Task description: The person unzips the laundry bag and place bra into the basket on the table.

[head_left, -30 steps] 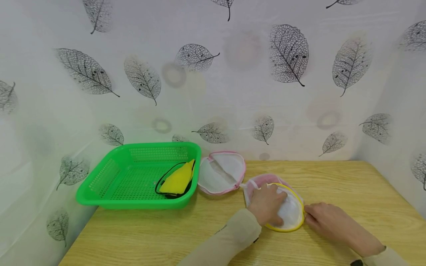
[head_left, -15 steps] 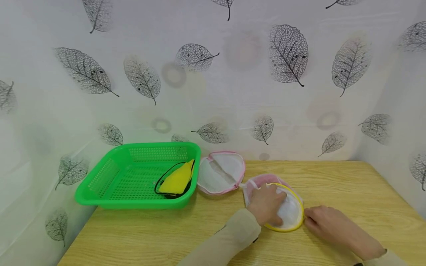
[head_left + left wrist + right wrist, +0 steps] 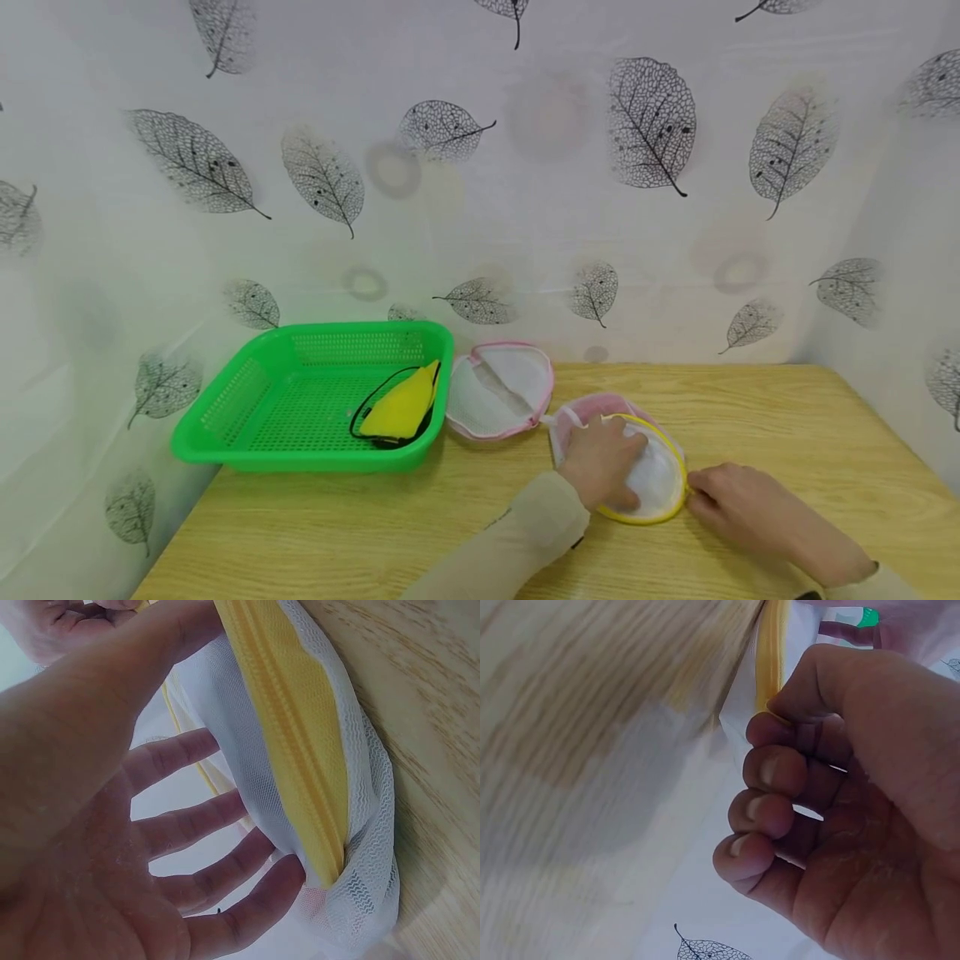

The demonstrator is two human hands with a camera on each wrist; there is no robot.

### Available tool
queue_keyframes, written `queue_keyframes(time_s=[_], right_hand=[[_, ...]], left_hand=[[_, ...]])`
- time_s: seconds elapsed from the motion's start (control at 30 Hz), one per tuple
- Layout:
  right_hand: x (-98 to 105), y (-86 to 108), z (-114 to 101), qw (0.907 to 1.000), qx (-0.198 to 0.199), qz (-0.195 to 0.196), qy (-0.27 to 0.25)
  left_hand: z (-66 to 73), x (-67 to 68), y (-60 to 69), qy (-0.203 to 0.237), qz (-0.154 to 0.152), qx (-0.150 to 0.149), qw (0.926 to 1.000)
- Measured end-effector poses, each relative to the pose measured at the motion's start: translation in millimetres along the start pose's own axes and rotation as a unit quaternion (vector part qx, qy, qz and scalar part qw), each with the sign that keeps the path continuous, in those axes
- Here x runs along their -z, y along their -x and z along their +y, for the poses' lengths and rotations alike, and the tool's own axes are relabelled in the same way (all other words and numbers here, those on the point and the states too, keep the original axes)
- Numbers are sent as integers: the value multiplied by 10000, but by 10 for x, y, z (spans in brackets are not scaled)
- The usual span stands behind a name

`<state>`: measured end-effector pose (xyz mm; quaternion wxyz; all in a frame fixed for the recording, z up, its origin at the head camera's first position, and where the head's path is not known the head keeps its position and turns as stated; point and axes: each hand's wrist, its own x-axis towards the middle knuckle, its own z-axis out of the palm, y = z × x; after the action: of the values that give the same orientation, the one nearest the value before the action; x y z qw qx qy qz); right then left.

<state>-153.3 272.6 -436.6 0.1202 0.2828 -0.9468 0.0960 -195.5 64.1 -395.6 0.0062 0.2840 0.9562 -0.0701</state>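
A round white mesh laundry bag with a yellow zipper band (image 3: 660,483) lies on a pink-trimmed mesh bag (image 3: 619,403), covering much of it. My left hand (image 3: 603,462) rests on the white mesh with its fingers spread; the left wrist view shows the fingertips (image 3: 277,877) touching the mesh beside the yellow zipper (image 3: 292,750). At the bag's right edge, my right hand (image 3: 757,512) pinches the yellow zipper band (image 3: 771,656) between thumb and forefinger, its other fingers curled. Whether a zipper pull sits between those two fingers is hidden.
On the left of the wooden table (image 3: 337,533) stands a green plastic basket (image 3: 330,460). Inside it is a yellow item (image 3: 401,407) with a black cord. A second pink-trimmed mesh bag (image 3: 498,392) lies against the basket's right side. A leaf-patterned curtain (image 3: 525,208) hangs behind.
My right hand has shifted very slightly down at the bag's edge and keeps its pinch. The left hand and the bags look the same.
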Motion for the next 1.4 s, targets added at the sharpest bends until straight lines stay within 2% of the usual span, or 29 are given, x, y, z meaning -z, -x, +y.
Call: queue_keyframes(time_s=[0.23,0.5,0.6,0.73,0.8,0.9,1.07,1.17,1.4], right_hand=[[-5,1,-1,10000,-31,48,-26],[9,-19,-4,9977,-646,-122,155],[31,-52,19,9969,-713,-298,146],[54,-91,69,9965,-732,-373,120],[59,-108,84,9963,-753,-392,120],[54,-134,96,9960,-751,-472,87],[51,-188,104,9957,-762,-513,113],[54,-211,100,9949,-834,-539,154],[33,-225,129,9950,-811,-544,195]], left_hand=[[20,-12,4,-37,53,17,10000],[86,-16,56,-61,275,182,9994],[44,22,106,-72,337,-142,9993],[-24,71,161,-212,165,-676,9974],[-28,79,168,-377,3,-742,9965],[-30,61,173,-860,-3,-801,9931],[-84,30,175,-1526,483,-1095,9810],[-113,28,171,-1624,600,-1241,9771],[-124,13,149,-1398,501,-1300,9803]])
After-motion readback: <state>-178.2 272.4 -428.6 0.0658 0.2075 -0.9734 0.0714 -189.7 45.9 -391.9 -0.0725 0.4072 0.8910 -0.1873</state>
